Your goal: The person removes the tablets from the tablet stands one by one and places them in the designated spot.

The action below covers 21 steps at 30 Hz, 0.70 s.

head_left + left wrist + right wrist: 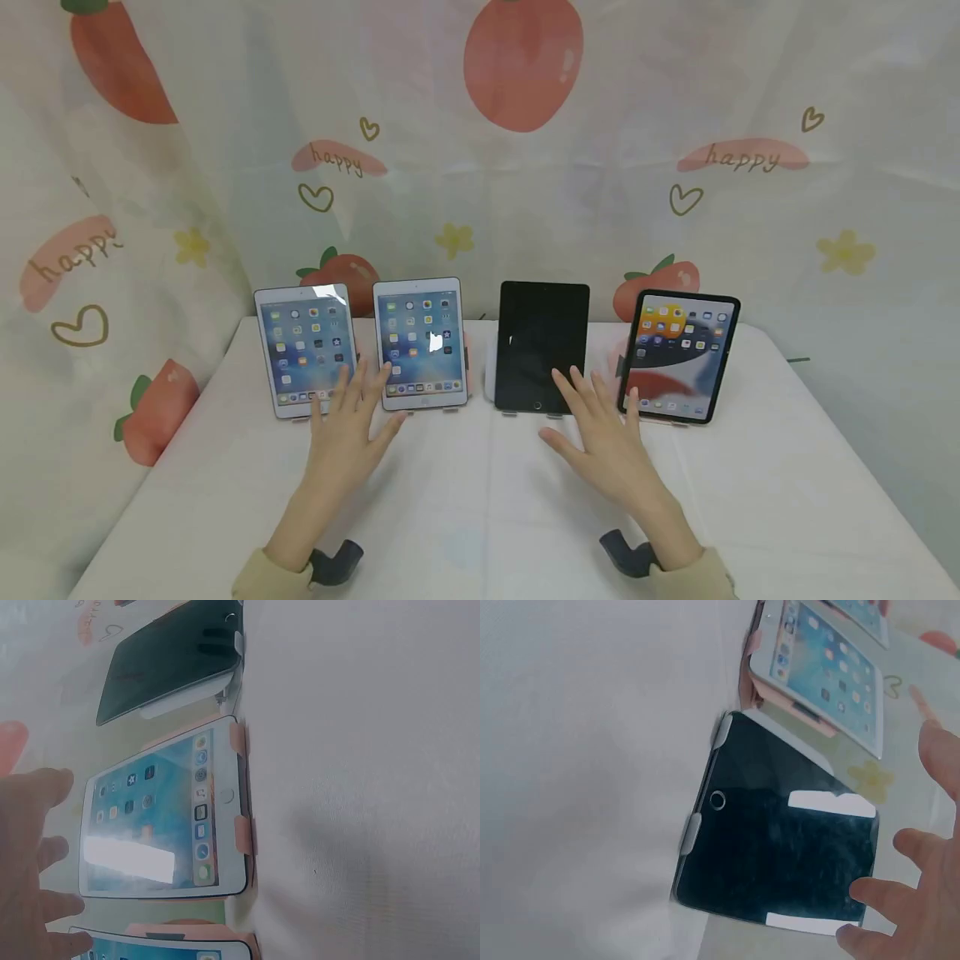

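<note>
Four tablets would exceed my count, so several tablets stand in a row on small stands. My left hand (345, 437), fingers spread, hovers before the two white tablets, the far-left one (300, 346) and its neighbour (408, 333), both with lit home screens. Opposite it, my right hand (607, 442) is spread in front of a black tablet (536, 333) with a dark screen and a round home button. At the far right leans a dark-framed tablet (678, 358), its screen lit. Neither hand holds anything.
A white cloth (480, 517) covers the table. Behind the tablets hangs a fruit-printed curtain (570, 200). Pinkish stand clips (241, 834) hold the lower edge of one white tablet; grey clips (691, 833) hold the black one. Dark curved pieces (339, 563) sit at the wrists.
</note>
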{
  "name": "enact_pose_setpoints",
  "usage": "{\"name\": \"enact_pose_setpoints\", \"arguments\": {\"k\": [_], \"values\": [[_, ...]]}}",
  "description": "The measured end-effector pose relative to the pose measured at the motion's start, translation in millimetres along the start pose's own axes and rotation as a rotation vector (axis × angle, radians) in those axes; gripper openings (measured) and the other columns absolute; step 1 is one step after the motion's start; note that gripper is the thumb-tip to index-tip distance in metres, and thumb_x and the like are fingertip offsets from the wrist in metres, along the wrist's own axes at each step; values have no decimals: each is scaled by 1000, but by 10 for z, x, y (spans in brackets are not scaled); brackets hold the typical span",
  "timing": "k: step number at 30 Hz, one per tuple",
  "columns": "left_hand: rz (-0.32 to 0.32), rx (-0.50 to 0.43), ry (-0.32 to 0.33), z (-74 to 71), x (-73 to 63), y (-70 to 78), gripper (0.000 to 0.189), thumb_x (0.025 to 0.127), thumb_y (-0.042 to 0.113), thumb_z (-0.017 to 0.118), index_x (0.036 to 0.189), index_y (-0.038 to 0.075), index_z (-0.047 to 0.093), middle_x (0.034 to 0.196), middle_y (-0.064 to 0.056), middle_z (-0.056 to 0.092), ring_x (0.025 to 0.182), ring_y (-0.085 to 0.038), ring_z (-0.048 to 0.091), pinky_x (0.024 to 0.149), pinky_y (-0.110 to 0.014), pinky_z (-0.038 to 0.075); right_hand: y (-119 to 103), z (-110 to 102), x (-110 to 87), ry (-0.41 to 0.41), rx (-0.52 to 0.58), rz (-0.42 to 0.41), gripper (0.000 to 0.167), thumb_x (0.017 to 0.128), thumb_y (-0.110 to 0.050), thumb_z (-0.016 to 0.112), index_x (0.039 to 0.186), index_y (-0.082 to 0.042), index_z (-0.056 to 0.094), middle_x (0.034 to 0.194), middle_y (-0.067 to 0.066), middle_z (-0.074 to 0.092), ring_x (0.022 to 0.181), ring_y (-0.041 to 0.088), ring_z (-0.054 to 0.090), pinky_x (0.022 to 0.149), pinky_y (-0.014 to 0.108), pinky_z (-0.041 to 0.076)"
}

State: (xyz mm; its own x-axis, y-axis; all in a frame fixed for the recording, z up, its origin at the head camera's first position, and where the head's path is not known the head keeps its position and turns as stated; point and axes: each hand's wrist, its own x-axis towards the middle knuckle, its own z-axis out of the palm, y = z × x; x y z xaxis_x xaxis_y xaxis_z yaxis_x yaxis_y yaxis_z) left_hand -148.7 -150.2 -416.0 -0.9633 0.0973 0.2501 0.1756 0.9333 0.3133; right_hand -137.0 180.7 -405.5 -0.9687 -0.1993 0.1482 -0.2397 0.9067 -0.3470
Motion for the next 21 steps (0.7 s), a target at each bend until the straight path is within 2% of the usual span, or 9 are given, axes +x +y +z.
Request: {"name": "enact_pose_setpoints", "arguments": {"k": [6,12,21], "values": [[-1,-19,24,-47,-17,-53,69,95,44,54,153,27,22,162,-11,16,147,-40,17,109,-74,14,-90,1,40,23,28,-24,79,89,-59,54,153,-32,18,160,10,22,149,38,12,113,69,-9],[-35,-73,55,-92,-23,-124,65,96,42,53,152,25,26,161,-13,18,147,-41,18,109,-72,18,-172,4,102,37,73,-41,79,89,-59,55,153,-33,18,161,7,23,149,36,15,114,68,-8],[-42,-83,124,-137,-25,-198,66,96,37,54,153,21,23,159,-18,22,144,-45,21,106,-74,21,-316,44,204,38,112,-70,80,88,-54,60,153,-31,20,160,5,25,149,33,19,116,67,2]]}}
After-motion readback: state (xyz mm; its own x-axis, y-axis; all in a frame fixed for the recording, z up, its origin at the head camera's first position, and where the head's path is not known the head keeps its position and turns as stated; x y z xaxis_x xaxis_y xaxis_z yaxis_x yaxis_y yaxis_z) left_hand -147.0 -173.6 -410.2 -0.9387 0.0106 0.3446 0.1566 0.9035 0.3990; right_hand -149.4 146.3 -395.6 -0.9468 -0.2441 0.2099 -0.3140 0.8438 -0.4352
